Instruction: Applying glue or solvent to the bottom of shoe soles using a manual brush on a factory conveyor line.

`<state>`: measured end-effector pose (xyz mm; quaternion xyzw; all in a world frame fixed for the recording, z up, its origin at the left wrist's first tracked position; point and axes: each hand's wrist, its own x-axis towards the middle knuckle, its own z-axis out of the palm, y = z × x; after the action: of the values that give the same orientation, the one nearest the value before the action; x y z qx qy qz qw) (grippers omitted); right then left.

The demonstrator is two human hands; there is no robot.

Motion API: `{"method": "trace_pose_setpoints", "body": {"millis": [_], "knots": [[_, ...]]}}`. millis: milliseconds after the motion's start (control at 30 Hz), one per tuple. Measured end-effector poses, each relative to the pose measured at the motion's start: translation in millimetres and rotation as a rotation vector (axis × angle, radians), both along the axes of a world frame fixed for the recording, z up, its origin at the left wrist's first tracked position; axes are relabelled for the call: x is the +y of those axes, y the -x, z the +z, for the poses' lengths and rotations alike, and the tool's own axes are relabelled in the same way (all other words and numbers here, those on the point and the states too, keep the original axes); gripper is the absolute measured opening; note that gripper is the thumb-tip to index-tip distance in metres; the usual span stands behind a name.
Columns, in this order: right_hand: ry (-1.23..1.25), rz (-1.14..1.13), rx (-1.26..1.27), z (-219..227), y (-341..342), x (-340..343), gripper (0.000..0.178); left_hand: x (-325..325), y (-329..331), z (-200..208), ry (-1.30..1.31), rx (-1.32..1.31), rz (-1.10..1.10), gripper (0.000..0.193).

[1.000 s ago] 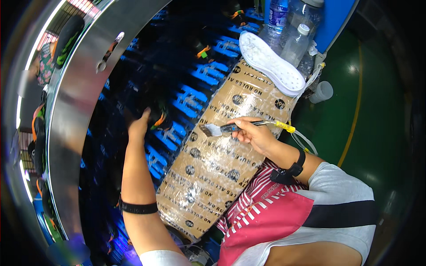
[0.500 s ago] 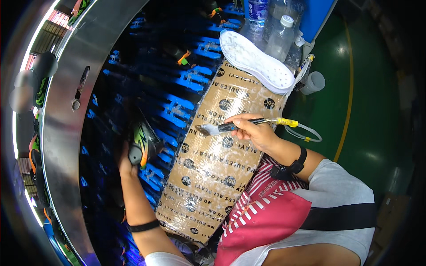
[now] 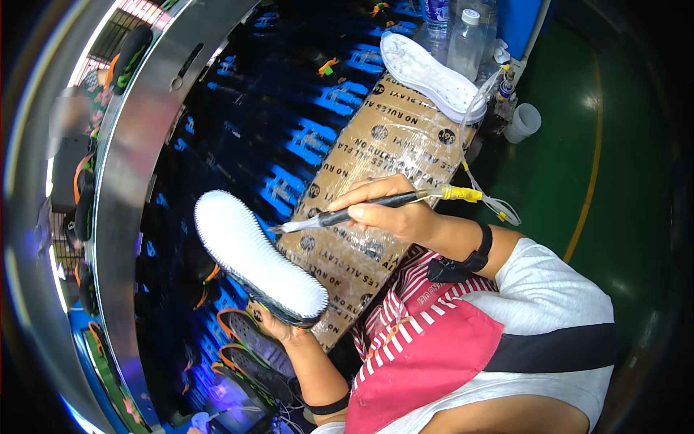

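One cardboard sheet [image 3: 405, 148] is lying beneath and right of a shoe [image 3: 254, 253]; its white sole is facing up, long axis slanting upper left to lower right. Left hand [image 3: 278, 325]: grip is wrapping its lower end. Right hand [image 3: 394, 215]: grip is pinching a brush [image 3: 370, 209], bristles pointing left, just beside the sole.

White sole [image 3: 259, 253] in your left hand [image 3: 278, 325], black brush handle [image 3: 376, 203] in your right hand [image 3: 405, 217]. Apron [image 3: 430, 351] below's red, white-striped.
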<state>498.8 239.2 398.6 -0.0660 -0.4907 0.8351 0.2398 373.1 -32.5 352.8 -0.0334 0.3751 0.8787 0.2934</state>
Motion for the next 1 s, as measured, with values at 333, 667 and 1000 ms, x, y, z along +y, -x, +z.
{"method": "trace_pose_setpoints", "body": {"millis": [333,667,1000], "knots": [[-0.441,-0.128,0.211,3.3,14.3,-50.5,0.023,-20.6,-77.7,-13.7,-0.052,-0.001,-0.058,0.054],[-0.589,-0.027,0.399,-5.4,-18.5,-88.0,0.025,-27.0,-81.8,-6.2,-0.038,-0.114,-0.014,0.056],[0.035,0.536,0.006,-13.6,-15.9,-42.6,0.02,-40.4,-79.0,-9.3,-0.075,-0.066,-0.029,0.043]]}}
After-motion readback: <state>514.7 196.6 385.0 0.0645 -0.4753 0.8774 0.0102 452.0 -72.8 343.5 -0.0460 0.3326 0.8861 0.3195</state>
